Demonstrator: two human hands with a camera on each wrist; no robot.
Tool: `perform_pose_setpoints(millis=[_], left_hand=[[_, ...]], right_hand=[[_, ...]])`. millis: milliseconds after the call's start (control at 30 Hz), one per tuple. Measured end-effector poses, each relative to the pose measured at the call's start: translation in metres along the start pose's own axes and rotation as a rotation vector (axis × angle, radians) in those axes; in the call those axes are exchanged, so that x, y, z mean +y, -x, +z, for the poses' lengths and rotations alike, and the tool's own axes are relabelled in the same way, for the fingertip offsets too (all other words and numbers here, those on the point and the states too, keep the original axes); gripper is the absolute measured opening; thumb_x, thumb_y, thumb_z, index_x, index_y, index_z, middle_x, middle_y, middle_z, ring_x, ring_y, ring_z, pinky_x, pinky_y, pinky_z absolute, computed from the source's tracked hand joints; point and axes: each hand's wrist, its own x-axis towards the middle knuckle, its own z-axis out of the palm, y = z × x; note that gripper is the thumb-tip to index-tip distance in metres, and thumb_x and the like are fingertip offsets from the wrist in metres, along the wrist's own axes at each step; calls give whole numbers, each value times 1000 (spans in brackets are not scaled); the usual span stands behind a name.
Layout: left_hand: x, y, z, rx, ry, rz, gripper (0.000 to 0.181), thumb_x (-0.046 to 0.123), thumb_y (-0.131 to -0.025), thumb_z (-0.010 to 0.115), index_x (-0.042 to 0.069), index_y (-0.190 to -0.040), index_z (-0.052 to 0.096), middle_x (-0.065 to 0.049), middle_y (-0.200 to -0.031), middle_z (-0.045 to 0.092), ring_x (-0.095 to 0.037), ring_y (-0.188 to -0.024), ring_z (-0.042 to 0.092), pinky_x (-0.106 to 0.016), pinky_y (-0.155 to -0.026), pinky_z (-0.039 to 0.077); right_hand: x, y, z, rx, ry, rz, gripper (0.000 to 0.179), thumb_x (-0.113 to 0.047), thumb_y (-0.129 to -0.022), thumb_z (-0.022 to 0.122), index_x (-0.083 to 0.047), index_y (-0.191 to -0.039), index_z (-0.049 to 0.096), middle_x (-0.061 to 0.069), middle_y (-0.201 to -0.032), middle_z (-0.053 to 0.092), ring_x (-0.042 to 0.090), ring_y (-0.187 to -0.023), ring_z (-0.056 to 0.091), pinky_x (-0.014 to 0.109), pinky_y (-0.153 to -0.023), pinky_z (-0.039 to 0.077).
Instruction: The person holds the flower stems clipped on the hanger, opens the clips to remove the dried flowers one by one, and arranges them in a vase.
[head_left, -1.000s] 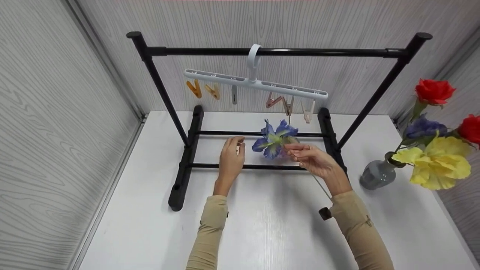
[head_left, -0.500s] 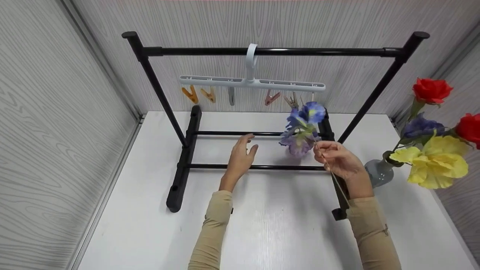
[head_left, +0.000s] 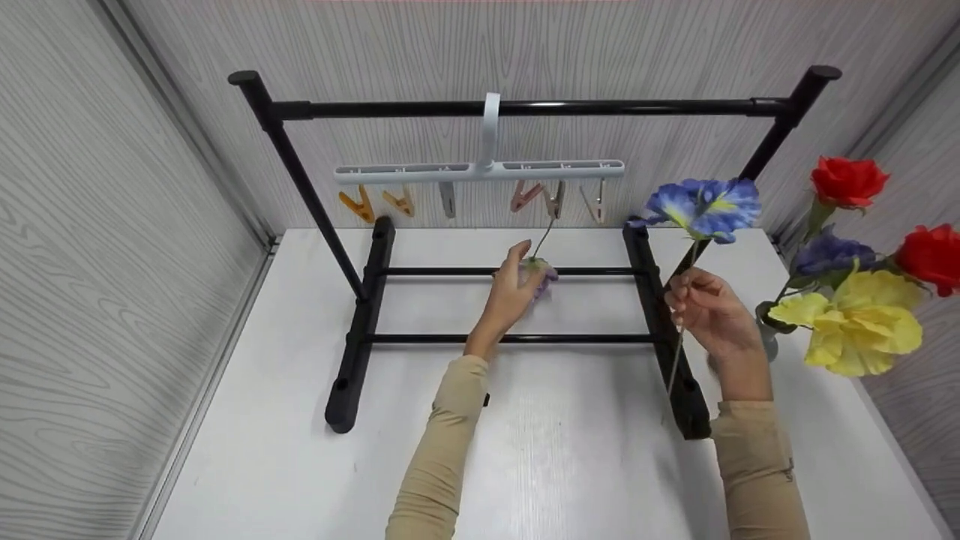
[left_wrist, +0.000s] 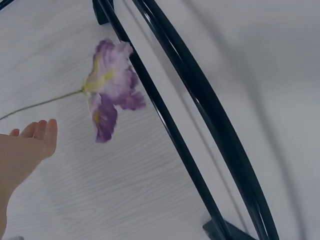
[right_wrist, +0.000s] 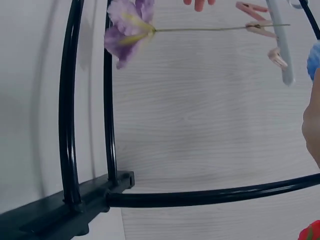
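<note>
Raised at the right of the rack, my right hand (head_left: 712, 311) pinches the thin stem of a blue artificial iris (head_left: 705, 208), blossom up. A purple artificial flower (left_wrist: 107, 82) hangs upside down, its stem held by a brownish clothespin (head_left: 555, 199) on the white clip hanger (head_left: 412, 175). My left hand (head_left: 514, 289) is beside that hanging blossom and partly overlaps it in the head view. In the left wrist view, its fingers (left_wrist: 50, 135) are loosely bent, just apart from the stem and holding nothing.
The hanger hooks over the top bar of a black rack (head_left: 637, 107). Other clothespins hang from it, including an orange one (head_left: 356, 204), a grey one (head_left: 448, 199) and a pink one (head_left: 525, 196). At the right, a grey vase (head_left: 769, 341) holds red, yellow (head_left: 851, 322) and purple flowers.
My right hand has carried the blue iris right, away from the hanger, and the blossom now points up. My left hand has moved right to the hanging purple flower. The tilted hanger has levelled.
</note>
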Motion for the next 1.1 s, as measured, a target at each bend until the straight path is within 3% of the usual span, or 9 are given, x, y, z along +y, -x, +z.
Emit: perform_pose_setpoints(millis=[133, 233, 367, 500, 600, 767, 867, 967, 1100], left_hand=[[2, -6, 11, -31, 76, -13, 61, 14, -108, 55, -2, -159, 25, -23, -156, 44, -34, -148, 38, -43, -122, 26], [0, -9, 16, 7, 48, 5, 61, 13, -106, 56, -5, -157, 27, -26, -150, 45, -39, -143, 41, -45, -120, 29], [-2, -16, 22, 39, 15, 20, 63, 10, -104, 60, -7, -156, 29, -28, -158, 34, -40, -149, 31, -45, -123, 25], [-2, -24, 28, -27, 46, -11, 69, 13, -104, 60, -5, -160, 23, -27, -164, 28, -40, -152, 26, -44, -124, 23], [-4, -29, 32, -53, 87, -24, 72, 14, -104, 60, -6, -161, 19, -30, -161, 31, -43, -149, 32, -48, -121, 29], [-5, -35, 30, 7, 75, -30, 75, 13, -102, 59, -3, -163, 17, -28, -156, 39, -41, -146, 35, -46, -120, 29], [-1, -38, 26, 47, 63, -19, 76, 10, -101, 59, -3, -162, 17, -27, -140, 51, -39, -133, 46, -45, -113, 34], [2, -40, 25, 72, 78, 0, 75, 9, -100, 60, -4, -161, 20, -23, -136, 54, -36, -120, 53, -44, -110, 36], [6, -39, 26, 67, 15, 57, 62, 13, -104, 57, -4, -157, 31, -21, -144, 50, -33, -131, 51, -45, -115, 34]], right_hand=[[-6, 4, 3, 61, 2, -31, 31, 13, -106, 36, 15, -113, 66, 22, -104, 68, 28, -90, 65, 36, -79, 59], [-8, 5, 4, 82, -7, -43, 33, 12, -107, 33, 15, -112, 66, 22, -105, 68, 28, -90, 64, 36, -79, 58], [-15, 8, 7, 110, 0, -79, 33, 12, -107, 33, 15, -111, 65, 22, -104, 67, 28, -90, 63, 36, -78, 57], [-24, 13, 11, 159, 12, -145, 29, 13, -106, 38, 16, -111, 66, 23, -103, 68, 30, -89, 64, 38, -77, 57], [-27, 16, 15, 202, -8, -197, 26, 13, -106, 40, 17, -109, 66, 25, -102, 67, 32, -88, 63, 40, -77, 56], [-29, 20, 19, 246, -35, -230, 25, 13, -105, 41, 17, -106, 65, 25, -100, 66, 33, -85, 61, 41, -76, 56], [-29, 21, 20, 263, -37, -236, 24, 13, -105, 41, 17, -106, 65, 25, -99, 66, 33, -84, 61, 41, -75, 55], [-30, 22, 20, 272, -44, -241, 24, 13, -105, 42, 17, -106, 65, 25, -99, 66, 33, -84, 61, 41, -74, 55], [-33, 24, 20, 272, -24, -255, 24, 13, -105, 42, 17, -107, 65, 25, -99, 66, 33, -85, 62, 41, -74, 55]])
